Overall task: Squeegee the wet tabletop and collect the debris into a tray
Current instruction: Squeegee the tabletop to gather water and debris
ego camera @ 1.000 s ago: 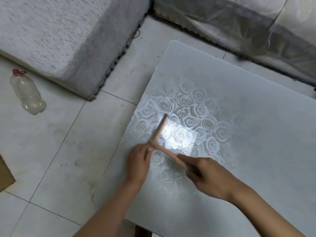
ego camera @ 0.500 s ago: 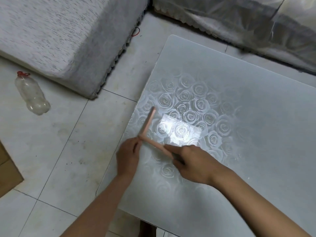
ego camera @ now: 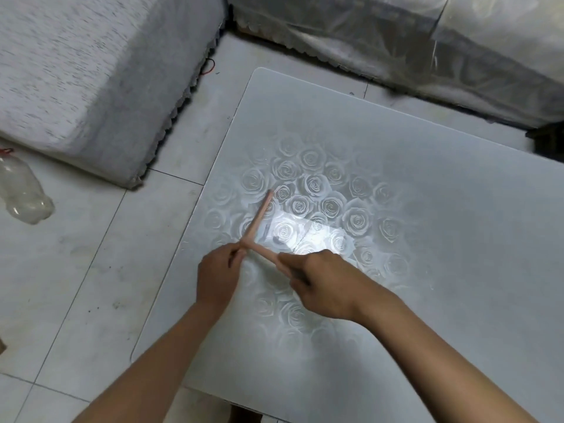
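A pale pink T-shaped squeegee lies on the white glass tabletop, which has a rose pattern and a bright light reflection. Its blade runs from near the table's left edge up toward the roses. My right hand grips the handle. My left hand pinches the near end of the blade where it meets the handle. A few small dark specks sit on the glass just right of the blade. No tray is in view.
The table's left edge runs close to my left hand, with tiled floor beyond it. A clear plastic bottle lies on the floor at far left. A grey covered sofa stands at the upper left, another covered piece along the back.
Both hands and the squeegee slid left toward the table's left edge, then stayed near it. The blade's far end now reaches up to the roses.
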